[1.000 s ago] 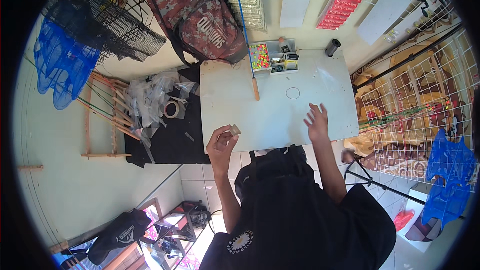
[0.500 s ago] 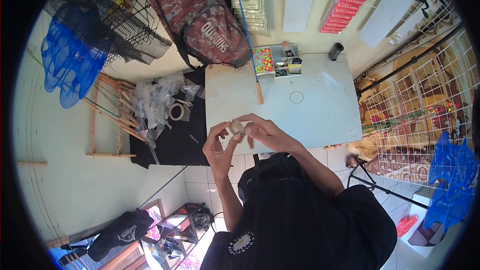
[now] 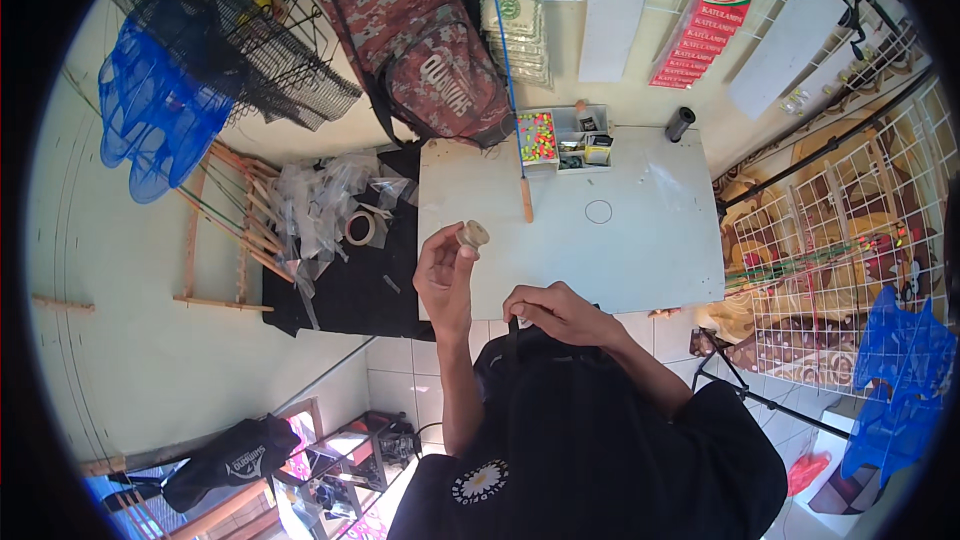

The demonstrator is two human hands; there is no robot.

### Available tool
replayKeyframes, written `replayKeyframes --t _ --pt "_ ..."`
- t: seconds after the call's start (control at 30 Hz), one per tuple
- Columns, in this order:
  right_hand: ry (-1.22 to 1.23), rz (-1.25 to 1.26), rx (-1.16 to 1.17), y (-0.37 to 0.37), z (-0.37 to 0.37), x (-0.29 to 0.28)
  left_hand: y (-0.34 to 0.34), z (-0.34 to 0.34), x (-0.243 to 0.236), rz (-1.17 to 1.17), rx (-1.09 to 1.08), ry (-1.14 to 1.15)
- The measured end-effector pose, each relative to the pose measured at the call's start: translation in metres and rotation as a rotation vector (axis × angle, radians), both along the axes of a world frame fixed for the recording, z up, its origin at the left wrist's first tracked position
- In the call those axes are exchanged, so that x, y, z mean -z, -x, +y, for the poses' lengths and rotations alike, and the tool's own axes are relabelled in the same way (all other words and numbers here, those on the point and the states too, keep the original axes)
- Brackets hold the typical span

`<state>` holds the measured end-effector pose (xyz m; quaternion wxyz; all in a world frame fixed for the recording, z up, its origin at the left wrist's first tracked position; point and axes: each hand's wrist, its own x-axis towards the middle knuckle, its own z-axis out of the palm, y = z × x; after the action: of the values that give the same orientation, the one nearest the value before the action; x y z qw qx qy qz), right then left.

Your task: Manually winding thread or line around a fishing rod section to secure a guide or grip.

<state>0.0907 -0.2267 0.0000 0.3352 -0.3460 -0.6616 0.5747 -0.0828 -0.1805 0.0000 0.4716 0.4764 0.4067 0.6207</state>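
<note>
My left hand (image 3: 443, 285) holds up a small beige spool (image 3: 473, 234) between thumb and fingertips, over the near left part of the white table (image 3: 640, 260). My right hand (image 3: 562, 315) is apart from it, at the table's near edge in front of my dark clothing. Its fingers are curled and pinched together beside a black strap (image 3: 514, 332); whatever they hold is too small to make out. Beyond the spool lies a thin blue fishing rod with a wooden handle (image 3: 527, 202), its tip end rising toward the wall.
A partitioned tray (image 3: 585, 162) with bright beads and small packets stands at the table's back, a black cylinder (image 3: 680, 124) to its right. Left, a black cloth (image 3: 330, 302) carries a tape roll (image 3: 360, 229) and clear plastic bags (image 3: 315, 202). A camouflage rod bag (image 3: 440, 80) leans behind.
Both hands were together at the spool. My right hand has come away from it, down toward my body. The left still holds the spool, now tilted up. The view has shifted slightly.
</note>
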Motion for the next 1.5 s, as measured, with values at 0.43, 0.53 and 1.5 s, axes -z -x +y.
replayKeyframes --t 0.43,0.53,1.5 --pt "-0.333 -0.372 0.256 -0.063 0.051 -0.011 -0.019 -0.007 -0.018 0.352 0.490 0.219" --pt "-0.429 -0.493 0.324 -0.058 0.051 -0.034 -0.024 0.005 0.003 0.440 0.434 0.253" --pt "-0.055 -0.394 0.082 -0.044 0.086 -0.013 0.001 0.020 -0.009 0.493 0.421 0.450"
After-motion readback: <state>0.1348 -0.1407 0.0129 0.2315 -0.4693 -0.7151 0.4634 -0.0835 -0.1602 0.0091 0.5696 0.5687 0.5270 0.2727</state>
